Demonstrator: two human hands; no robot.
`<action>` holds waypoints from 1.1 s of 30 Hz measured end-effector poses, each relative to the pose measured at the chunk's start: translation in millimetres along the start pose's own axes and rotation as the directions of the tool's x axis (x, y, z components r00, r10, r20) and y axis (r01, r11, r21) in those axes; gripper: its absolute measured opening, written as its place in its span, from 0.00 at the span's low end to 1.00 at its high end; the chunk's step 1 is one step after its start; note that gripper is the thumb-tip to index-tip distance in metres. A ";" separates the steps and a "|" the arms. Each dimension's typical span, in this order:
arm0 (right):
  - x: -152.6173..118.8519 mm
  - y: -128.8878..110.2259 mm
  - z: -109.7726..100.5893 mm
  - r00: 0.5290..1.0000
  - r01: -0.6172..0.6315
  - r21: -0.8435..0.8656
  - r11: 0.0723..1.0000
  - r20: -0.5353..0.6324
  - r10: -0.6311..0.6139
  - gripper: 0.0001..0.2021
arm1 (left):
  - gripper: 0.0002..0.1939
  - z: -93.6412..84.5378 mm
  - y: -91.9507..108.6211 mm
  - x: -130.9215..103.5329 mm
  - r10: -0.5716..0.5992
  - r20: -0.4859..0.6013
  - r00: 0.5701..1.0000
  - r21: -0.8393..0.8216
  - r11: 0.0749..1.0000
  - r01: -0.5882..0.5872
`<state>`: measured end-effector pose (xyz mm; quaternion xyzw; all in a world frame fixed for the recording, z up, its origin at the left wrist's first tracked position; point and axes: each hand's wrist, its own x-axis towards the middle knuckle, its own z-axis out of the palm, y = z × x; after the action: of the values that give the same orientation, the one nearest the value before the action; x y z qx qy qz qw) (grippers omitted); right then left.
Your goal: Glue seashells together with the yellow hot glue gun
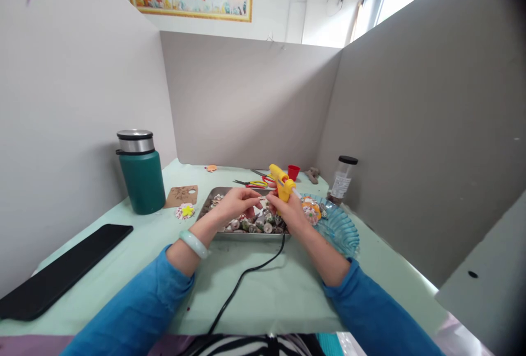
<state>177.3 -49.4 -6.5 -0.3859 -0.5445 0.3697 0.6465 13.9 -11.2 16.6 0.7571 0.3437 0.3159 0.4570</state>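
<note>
My right hand (287, 207) is wrapped round a yellow glue gun (280, 178), held over the right side of a metal tray (250, 237). A black cord runs from the gun down to the table's front edge. The tray holds many small shells (246, 225). Just left of the gun is my left hand (242, 204), its fingers bent and close together above the shells; whether they hold something small I cannot make out. A pale green bangle (194, 243) circles my left wrist.
A blue glass plate (343, 231) with flower ornaments is right of the tray, a jar (342, 181) behind it. Scissors (257, 184) and a red cup (293, 172) lie beyond. At left stand a green bottle (142, 181), a cardboard piece (182, 196) and a black mat (61, 271).
</note>
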 end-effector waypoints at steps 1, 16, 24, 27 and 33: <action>-0.2 -0.3 -0.2 1.000 -0.007 0.015 1.000 0.001 0.007 0.20 | 0.15 0.8 -0.1 0.1 -0.013 -0.006 1.000 -0.061 0.998 0.012; -0.8 -2.8 -1.2 1.000 0.015 0.006 1.000 0.013 -0.016 0.21 | 0.14 -3.5 -0.6 -1.0 0.054 -0.148 0.987 -0.164 0.983 -0.078; -1.2 -1.5 -2.9 0.999 -0.010 -0.130 0.992 0.035 0.014 0.18 | 0.15 -21.5 6.3 -0.3 0.009 -0.367 0.930 -0.226 0.969 -0.099; -1.3 -1.9 -4.9 0.995 0.005 -0.163 0.987 0.099 0.012 0.16 | 0.14 -22.4 8.5 -1.3 0.006 -0.389 0.921 -0.233 0.967 -0.105; -3.5 -2.4 -8.7 0.983 0.065 -0.245 0.967 0.185 -0.019 0.12 | 0.16 -21.9 9.5 -2.2 0.006 -0.386 0.922 -0.271 0.955 -0.120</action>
<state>185.6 -54.5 -6.7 -0.4174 -0.6515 0.3178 0.5480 -2.5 -5.9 33.2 0.6167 0.3511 0.5186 0.4769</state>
